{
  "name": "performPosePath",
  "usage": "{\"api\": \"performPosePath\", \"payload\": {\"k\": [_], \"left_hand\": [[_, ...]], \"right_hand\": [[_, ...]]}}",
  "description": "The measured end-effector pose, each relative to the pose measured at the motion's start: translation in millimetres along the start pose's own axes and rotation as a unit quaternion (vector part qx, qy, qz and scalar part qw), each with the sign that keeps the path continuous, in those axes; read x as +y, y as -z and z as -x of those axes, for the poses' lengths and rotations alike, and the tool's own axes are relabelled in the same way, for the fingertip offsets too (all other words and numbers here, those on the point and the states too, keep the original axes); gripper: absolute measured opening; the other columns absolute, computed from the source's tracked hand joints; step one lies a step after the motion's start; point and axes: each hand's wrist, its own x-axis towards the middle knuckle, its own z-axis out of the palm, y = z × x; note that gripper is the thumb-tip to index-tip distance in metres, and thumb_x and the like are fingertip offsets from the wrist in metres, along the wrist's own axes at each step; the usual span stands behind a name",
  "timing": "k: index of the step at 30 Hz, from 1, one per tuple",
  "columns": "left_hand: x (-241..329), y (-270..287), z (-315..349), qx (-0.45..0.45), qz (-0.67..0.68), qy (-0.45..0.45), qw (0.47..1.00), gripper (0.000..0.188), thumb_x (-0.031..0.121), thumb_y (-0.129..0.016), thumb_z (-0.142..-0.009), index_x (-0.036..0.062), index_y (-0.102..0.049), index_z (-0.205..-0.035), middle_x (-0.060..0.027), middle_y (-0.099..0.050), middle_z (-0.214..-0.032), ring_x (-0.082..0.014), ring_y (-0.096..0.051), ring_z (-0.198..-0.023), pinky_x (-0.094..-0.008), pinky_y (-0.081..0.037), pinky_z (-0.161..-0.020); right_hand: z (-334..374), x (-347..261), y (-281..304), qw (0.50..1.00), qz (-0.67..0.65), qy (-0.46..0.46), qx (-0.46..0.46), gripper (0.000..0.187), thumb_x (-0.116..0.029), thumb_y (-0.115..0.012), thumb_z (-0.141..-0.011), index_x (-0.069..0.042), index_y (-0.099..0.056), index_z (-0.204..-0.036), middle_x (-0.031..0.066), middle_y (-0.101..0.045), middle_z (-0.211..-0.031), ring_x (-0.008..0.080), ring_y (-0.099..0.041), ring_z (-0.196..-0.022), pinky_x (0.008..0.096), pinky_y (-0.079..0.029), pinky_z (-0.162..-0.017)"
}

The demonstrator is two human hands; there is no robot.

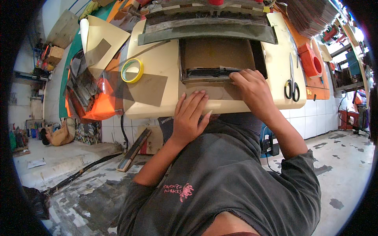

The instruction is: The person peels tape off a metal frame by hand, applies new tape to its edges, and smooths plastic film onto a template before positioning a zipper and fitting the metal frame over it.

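Observation:
An open, shallow box [218, 55] with dark walls and a brown inside lies on the table in front of me. A flat grey-brown sheet [220, 89] extends from its near side toward the table edge. My left hand [191, 118] lies on this sheet, fingers stretched out and holding nothing. With bent fingers pressed together, my right hand [254, 88] grips the box's near wall at its right part; the thumb is mostly hidden. A black strip [206, 72] runs along that wall, to the left of the right fingertips.
Left of the box are a roll of yellow tape [132, 70] and a translucent brown sheet [151, 89]. Scissors [291, 84] and a red-orange block [310, 60] lie right. A long dark bar [208, 31] crosses behind the box. Another person [62, 133] is at far left.

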Motion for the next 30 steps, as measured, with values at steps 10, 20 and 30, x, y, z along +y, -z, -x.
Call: {"api": "performPosePath", "payload": {"k": [10,20,30], "left_hand": [[-1.9,-3.1,0.7,0.003,0.001,-0.002,1.0,0.05,0.027,-0.066,-0.099,0.005,-0.064,-0.145,-0.0141,-0.062,-0.15,-0.0344,-0.056,-0.142,-0.056,-0.034,-0.124],[-2.3,-4.9,1.4,0.003,0.005,0.009,1.0,0.049,0.024,-0.067,-0.098,0.006,-0.065,-0.143,-0.013,-0.063,-0.149,-0.0338,-0.056,-0.141,-0.0555,-0.033,-0.124],[-2.8,-7.0,0.7,0.003,0.013,0.009,1.0,0.048,0.021,-0.067,-0.097,0.0061,-0.067,-0.142,-0.0128,-0.063,-0.15,-0.0332,-0.057,-0.141,-0.0552,-0.034,-0.124]], "right_hand": [[1.9,-1.5,-0.9,1.0,0.011,0.004,0.004,0.028,-0.008,-0.064,-0.087,-0.007,-0.066,-0.115,0.0103,-0.071,-0.107,0.03,-0.068,-0.106,0.0427,-0.052,-0.093],[2.5,-0.5,-1.2,1.0,-0.002,0.002,0.004,0.028,-0.011,-0.066,-0.088,-0.008,-0.067,-0.115,0.0103,-0.071,-0.106,0.0297,-0.068,-0.105,0.0419,-0.051,-0.092],[3.1,1.2,-2.3,1.0,0.013,-0.005,0.002,0.026,-0.014,-0.065,-0.09,-0.008,-0.066,-0.115,0.0102,-0.07,-0.104,0.029,-0.067,-0.106,0.0416,-0.051,-0.092]]}}
